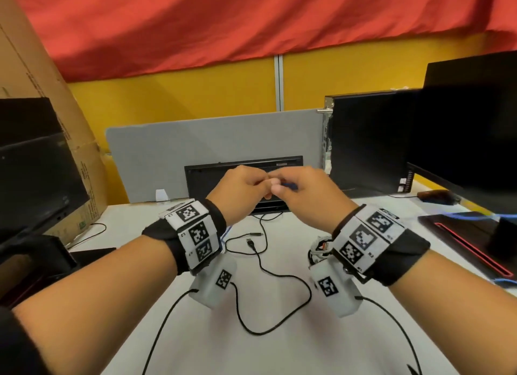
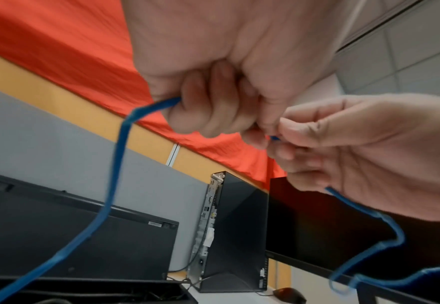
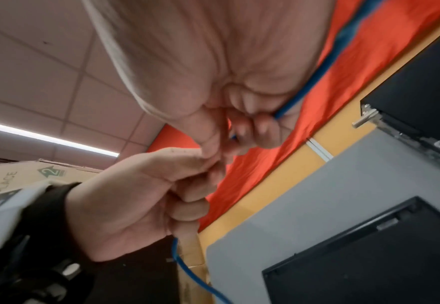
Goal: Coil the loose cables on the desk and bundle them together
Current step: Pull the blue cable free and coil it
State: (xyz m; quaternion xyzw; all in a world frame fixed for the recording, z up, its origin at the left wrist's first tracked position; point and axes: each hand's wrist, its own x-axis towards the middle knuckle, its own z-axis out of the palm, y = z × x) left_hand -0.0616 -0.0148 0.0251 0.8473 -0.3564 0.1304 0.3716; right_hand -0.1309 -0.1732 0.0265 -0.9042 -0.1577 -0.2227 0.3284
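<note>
Blue cable (image 2: 115, 174) is gripped by curled left hand (image 1: 240, 191) and right hand (image 1: 305, 194), fingertips touching, raised above desk (image 1: 279, 346); black cable (image 1: 279, 279) lies loose beneath.

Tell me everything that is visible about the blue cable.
The blue cable is thin, round and flexible, plastic-sheathed by its look. Both hands hold it raised above the desk: the left hand has its fingers curled round it, and the right hand pinches it close beside. One length hangs down from the left fist; another leaves the right hand in kinked, wavy bends. Its ends are not visible.
</note>
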